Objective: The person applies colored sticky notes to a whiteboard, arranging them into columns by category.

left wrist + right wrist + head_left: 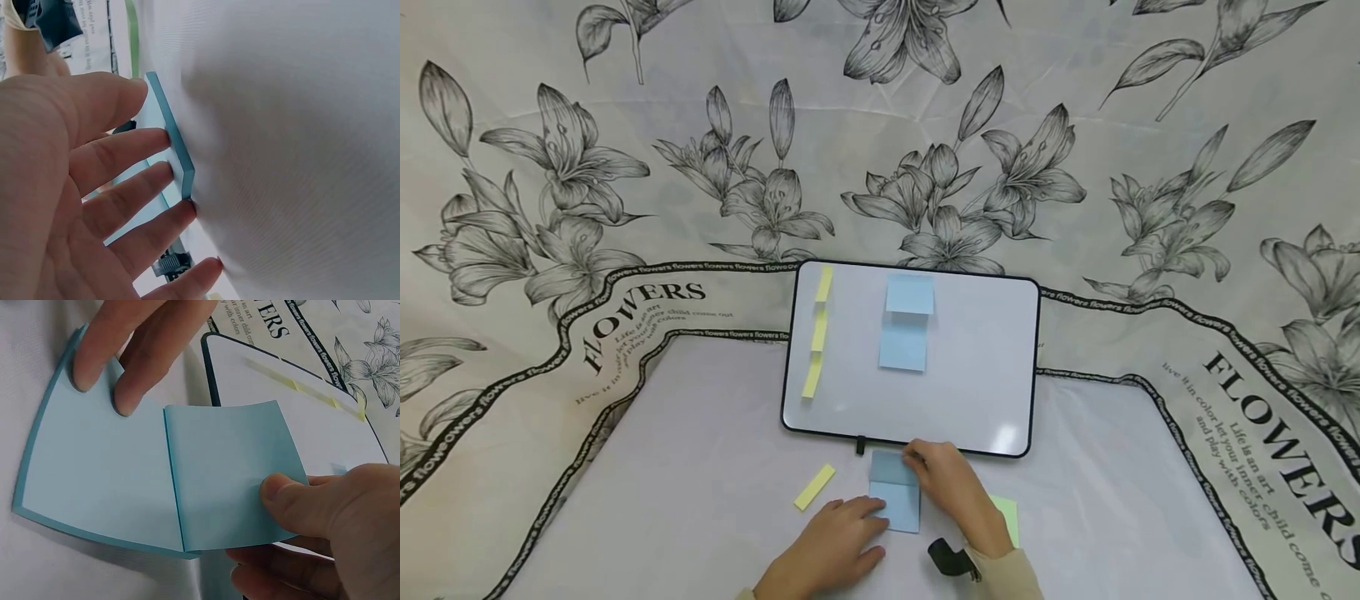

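Note:
A blue sticky note pad (904, 510) lies on the table below the whiteboard (970, 358). Its top sheet (234, 475) is lifted at the far end, and my right hand (951, 483) pinches that sheet's edge between thumb and fingers. The sheet still joins the pad along one line. Fingertips of my left hand (835, 542) rest on the near part of the pad, fingers spread and nearly straight; in the left wrist view they touch the pad's side and face (178, 140).
Two blue notes (910, 294) and several yellow strips (818, 331) stick to the whiteboard. A yellow strip pad (814, 487) lies left of the hands. A green pad (1006, 518) sits partly behind the right forearm. Flower-printed cloth (745, 167) hangs behind.

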